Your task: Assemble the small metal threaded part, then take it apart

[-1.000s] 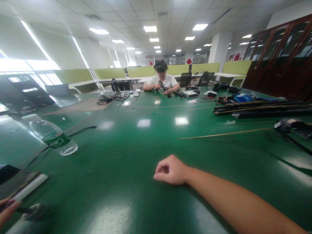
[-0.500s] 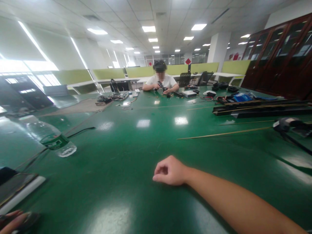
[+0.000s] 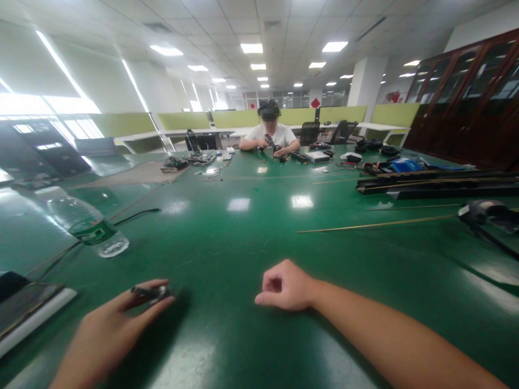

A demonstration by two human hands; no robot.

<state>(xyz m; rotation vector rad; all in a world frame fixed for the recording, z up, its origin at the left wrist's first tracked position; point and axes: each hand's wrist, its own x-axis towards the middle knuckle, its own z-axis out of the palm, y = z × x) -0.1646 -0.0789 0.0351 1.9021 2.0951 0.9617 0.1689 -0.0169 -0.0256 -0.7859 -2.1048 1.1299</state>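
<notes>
My left hand (image 3: pixel 117 324) is closed on a small dark metallic object (image 3: pixel 156 293), held between thumb and fingers above the green table (image 3: pixel 227 270); blur hides what it is. My right hand (image 3: pixel 286 286) rests on the table near the middle, fingers curled in towards the thumb. Inside that curl only a dark hollow shows, and I cannot make out whether anything is in it. The two hands are apart.
A clear plastic bottle (image 3: pixel 91 227) is at the left, beyond a dark flat item with a white edge (image 3: pixel 36 319). Thin golden rods (image 3: pixel 365 222) and black metal channels (image 3: pixel 430 186) lie at the right. A person (image 3: pixel 270 132) sits across the table.
My left hand has come in from the lower left corner towards the middle, carrying the small dark object. My right hand looks nearly unchanged. The view has shifted slightly.
</notes>
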